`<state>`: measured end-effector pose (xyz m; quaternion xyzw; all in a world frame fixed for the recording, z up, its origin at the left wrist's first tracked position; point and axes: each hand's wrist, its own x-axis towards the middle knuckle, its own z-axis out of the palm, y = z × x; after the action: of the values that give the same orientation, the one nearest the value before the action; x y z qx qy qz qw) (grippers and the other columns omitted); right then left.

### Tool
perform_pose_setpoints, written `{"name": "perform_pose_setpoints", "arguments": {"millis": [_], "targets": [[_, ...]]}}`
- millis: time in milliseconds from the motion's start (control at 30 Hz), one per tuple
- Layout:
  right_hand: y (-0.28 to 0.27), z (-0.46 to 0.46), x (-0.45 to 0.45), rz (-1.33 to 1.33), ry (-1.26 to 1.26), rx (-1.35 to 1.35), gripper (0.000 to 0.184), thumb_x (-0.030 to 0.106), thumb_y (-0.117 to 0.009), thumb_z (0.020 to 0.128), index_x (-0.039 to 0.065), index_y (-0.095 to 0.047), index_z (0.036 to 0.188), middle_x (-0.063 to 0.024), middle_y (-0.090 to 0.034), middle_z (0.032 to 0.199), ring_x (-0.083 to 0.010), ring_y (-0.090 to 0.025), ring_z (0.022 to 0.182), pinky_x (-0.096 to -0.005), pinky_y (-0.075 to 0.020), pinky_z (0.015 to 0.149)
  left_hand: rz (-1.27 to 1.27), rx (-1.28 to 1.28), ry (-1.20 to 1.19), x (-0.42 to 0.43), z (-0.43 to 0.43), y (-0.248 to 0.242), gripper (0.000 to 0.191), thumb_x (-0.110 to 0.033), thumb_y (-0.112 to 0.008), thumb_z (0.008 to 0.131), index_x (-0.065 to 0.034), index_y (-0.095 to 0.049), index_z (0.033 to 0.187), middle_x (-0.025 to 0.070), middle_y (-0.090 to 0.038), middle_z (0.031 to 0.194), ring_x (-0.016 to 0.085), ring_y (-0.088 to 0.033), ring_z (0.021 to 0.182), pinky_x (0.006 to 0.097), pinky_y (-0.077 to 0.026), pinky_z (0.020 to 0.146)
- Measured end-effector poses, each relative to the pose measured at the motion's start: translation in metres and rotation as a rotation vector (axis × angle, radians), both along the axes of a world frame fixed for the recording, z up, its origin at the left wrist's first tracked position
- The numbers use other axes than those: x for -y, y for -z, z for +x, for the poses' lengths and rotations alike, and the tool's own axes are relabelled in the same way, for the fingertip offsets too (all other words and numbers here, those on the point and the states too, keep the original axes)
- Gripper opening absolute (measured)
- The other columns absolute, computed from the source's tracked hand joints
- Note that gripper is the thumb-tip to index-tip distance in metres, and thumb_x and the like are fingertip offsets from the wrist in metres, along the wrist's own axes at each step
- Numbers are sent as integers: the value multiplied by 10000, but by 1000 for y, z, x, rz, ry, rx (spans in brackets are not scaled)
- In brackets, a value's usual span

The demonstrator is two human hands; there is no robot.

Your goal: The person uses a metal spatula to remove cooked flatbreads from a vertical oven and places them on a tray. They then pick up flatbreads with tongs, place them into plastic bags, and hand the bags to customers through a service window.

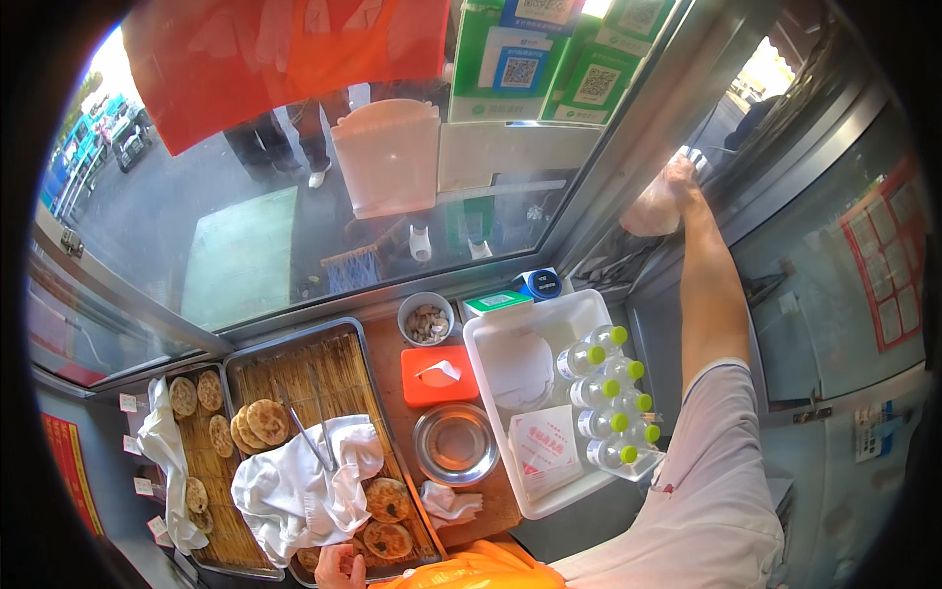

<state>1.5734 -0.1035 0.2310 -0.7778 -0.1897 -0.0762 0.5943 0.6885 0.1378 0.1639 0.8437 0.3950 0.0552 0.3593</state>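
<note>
My right arm reaches out through the gap at the window's right side. There my right hand [683, 177] grips the top of a translucent plastic bag [653, 207], whose contents are blurred. At the bottom of the view my left hand [339, 566] is by the near edge of a metal tray [360, 333], its fingers curled and partly cut off. Browned flatbreads [388, 540] lie right beside it. A white cloth [305, 482] covers the tray's middle, with metal tongs [313, 440] lying on it. More flatbreads [261, 425] lean together beyond the cloth.
A second tray [213, 508] of flatbreads stands at left. Right of the trays are a metal bowl [455, 444], a red tissue box [440, 377], a cup of pale pieces [427, 322] and a white bin [526, 508] with paper bags and several green-capped bottles [597, 386]. Window glass [243, 169] rises ahead; people stand outside.
</note>
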Motion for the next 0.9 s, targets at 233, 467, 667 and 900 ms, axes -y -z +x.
{"name": "perform_pose_setpoints", "arguments": {"millis": [233,467,667,900], "targets": [[-3,3,-15,14,60,-32,328,226,-597,987,58,-559,1265,-61,-611,1097,-201,-584,988,-360,-483,842,-17,-25,0,0,12,5,136,10,-713,824,-8,-640,938,96,-613,837,183,-635,678,293,-496,580],[-1,12,-27,54,131,-171,515,200,-662,967,75,-491,1436,-100,-563,1325,-232,-544,1215,-401,-464,1019,-25,-38,5,-6,22,8,141,10,-715,822,-9,-640,940,99,-613,840,188,-636,679,296,-498,583],[-3,14,-32,54,110,-126,466,251,-659,957,45,-540,1358,-96,-606,1212,-222,-581,1114,-385,-483,935,-28,-48,13,-10,28,10,145,11,-716,820,-10,-640,942,101,-613,843,193,-637,680,298,-500,585],[-3,14,-35,60,100,-97,448,260,-662,952,38,-558,1327,-94,-618,1174,-215,-593,1076,-374,-493,901,-33,-58,28,-14,32,11,150,11,-718,818,-11,-640,945,104,-613,847,199,-639,682,301,-502,588]]}}
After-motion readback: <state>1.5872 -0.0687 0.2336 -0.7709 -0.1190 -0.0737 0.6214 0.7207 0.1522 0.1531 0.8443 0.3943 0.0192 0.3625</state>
